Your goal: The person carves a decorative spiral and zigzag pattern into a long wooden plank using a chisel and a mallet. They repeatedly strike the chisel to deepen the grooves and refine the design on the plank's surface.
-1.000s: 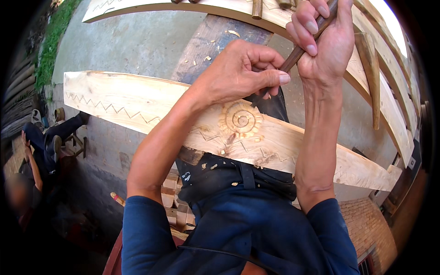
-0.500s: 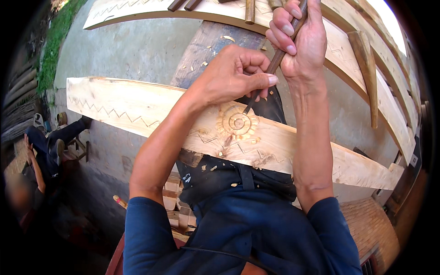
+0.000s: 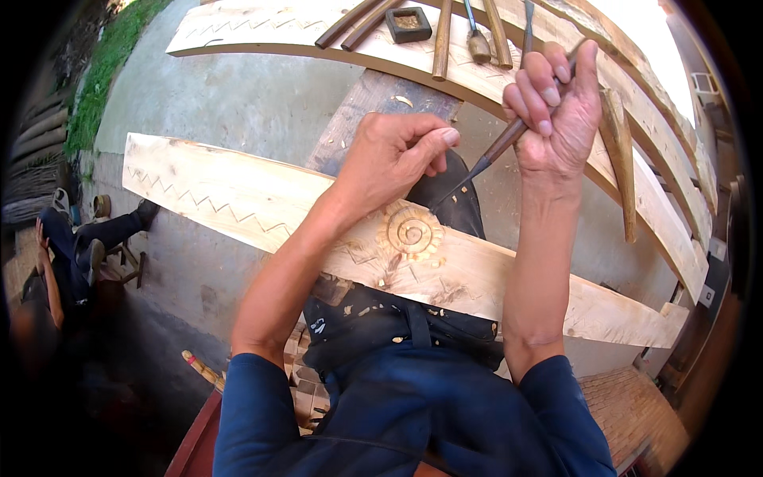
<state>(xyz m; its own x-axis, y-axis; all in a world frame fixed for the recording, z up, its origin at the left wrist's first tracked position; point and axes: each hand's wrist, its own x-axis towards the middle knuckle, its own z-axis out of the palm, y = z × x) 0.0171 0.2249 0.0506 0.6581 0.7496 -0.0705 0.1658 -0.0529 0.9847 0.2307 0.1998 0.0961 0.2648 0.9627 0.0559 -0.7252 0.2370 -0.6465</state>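
Observation:
My right hand (image 3: 559, 131) is closed around the wooden handle of a carving chisel (image 3: 501, 144), its thin metal shaft slanting down to the left. The tip is near the far edge of a pale wooden board (image 3: 211, 171), close to a carved round flower pattern (image 3: 413, 230); I cannot tell whether it touches. My left hand (image 3: 395, 155) hovers over the board's far edge, its fingers curled and thumb against them, with nothing visible in it. The board lies across my lap, with zigzag lines carved along it and wood chips around the flower.
Beyond the lap board, a second zigzag-marked board (image 3: 262, 36) carries several wooden-handled tools, a small dark square box (image 3: 408, 25) and a tapered wooden mallet-like piece (image 3: 618, 159). More long boards curve along the right. At far left, a person (image 3: 87, 246) sits with legs stretched out.
My right hand has moved right with the chisel, whose tip has left the carved flower. My left hand has come off the shaft and shifted slightly left. The view has tilted, showing more tools.

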